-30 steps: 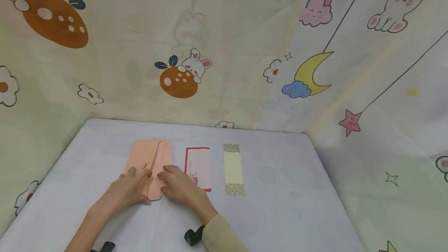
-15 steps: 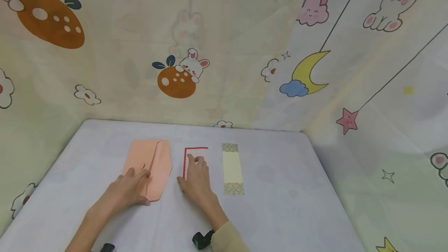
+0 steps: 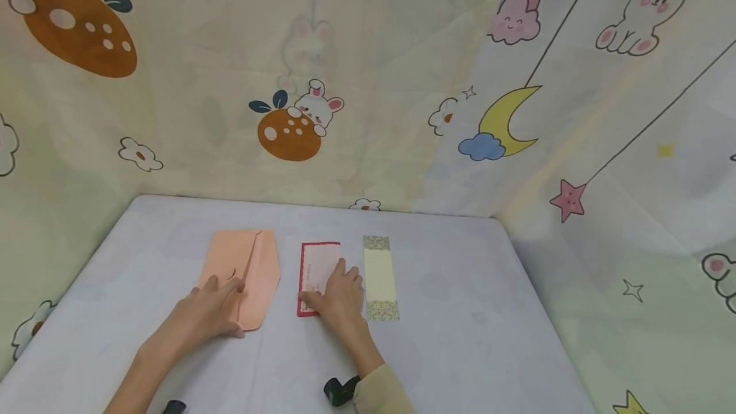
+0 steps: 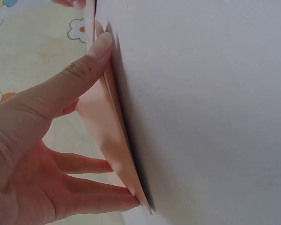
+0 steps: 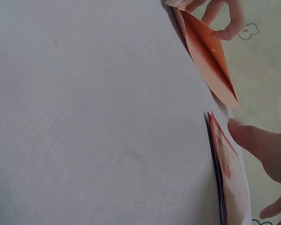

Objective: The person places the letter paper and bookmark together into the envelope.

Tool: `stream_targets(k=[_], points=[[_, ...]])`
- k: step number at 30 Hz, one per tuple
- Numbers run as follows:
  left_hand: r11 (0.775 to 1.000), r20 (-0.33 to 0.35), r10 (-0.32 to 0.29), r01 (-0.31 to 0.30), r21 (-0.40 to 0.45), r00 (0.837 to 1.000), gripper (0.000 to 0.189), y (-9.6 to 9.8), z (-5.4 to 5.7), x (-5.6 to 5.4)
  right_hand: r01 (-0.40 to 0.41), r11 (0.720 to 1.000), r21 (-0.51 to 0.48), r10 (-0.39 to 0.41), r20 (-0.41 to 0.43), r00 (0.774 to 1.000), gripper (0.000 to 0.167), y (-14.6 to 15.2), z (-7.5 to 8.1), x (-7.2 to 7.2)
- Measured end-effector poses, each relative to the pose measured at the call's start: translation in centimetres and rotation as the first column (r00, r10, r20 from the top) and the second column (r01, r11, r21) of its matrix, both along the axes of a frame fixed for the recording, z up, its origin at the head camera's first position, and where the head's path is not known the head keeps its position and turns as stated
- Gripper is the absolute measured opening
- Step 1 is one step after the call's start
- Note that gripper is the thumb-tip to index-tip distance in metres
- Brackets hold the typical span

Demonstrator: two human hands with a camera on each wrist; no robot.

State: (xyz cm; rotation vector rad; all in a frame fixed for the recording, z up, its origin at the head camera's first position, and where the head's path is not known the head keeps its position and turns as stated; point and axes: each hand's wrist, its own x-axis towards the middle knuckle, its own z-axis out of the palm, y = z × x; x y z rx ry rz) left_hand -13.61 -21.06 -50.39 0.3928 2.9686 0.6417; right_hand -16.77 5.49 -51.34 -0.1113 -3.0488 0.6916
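A peach-coloured paper envelope (image 3: pixel 263 283) lies at the left of the table. My left hand (image 3: pixel 208 309) rests on its lower left part, fingers spread over the top and thumb (image 4: pixel 101 46) against the near edge. In the right wrist view the envelope's right side gapes, showing a deeper orange inside. Beside it lies a pink card (image 3: pixel 317 260) with a red border; its edges look layered in the right wrist view. My right hand (image 3: pixel 343 299) is over the card's right part, fingers extended and thumb apart. In the right wrist view the thumb (image 5: pixel 243 133) appears raised off the card.
A cream paper strip (image 3: pixel 381 275) with patterned, glittery ends lies just right of the card. The white table (image 3: pixel 477 312) reaches back to a printed cloth wall (image 3: pixel 368 165). Dark wrist-worn devices (image 3: pixel 340 391) show near the front.
My right hand has moved right, from the envelope to the card, uncovering the envelope's right side. It shifted a little further right over the card. My left hand has stayed on the envelope.
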Motion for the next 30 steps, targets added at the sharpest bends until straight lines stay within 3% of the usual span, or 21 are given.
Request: stream_targets(k=[3,8,13,17,23,30], points=[[1.000,0.002,-0.001,0.001,-0.004,1.000,0.081,-0.1,0.1,0.0,0.013,0.998,0.056,-0.014,0.010,1.000,0.119,-0.2,-0.1,0.1],[1.000,-0.009,-0.005,0.005,-0.001,1.000,0.081,-0.1,0.2,0.0,0.008,0.995,0.095,-0.009,0.008,1.000,0.117,-0.5,-0.1,0.1],[1.000,-0.019,-0.009,0.009,-0.002,1.000,0.080,-0.1,0.1,0.0,0.022,1.000,0.015,-0.022,0.048,0.999,0.117,-0.3,0.1,-0.1],[1.000,-0.027,-0.015,0.014,-0.012,1.000,0.080,-0.1,0.2,-0.1,0.031,0.994,-0.107,-0.024,0.073,0.997,0.115,0.2,0.1,-0.4],[1.000,-0.009,0.004,-0.004,-0.020,1.000,0.081,-0.3,0.1,0.0,0.024,0.970,-0.242,-0.007,0.071,0.997,0.093,1.0,-0.2,-0.6],[1.000,-0.013,0.000,0.000,-0.012,1.000,0.083,-0.1,0.0,0.0,0.067,0.933,-0.353,-0.063,0.022,0.998,0.058,2.0,-0.5,-0.9]])
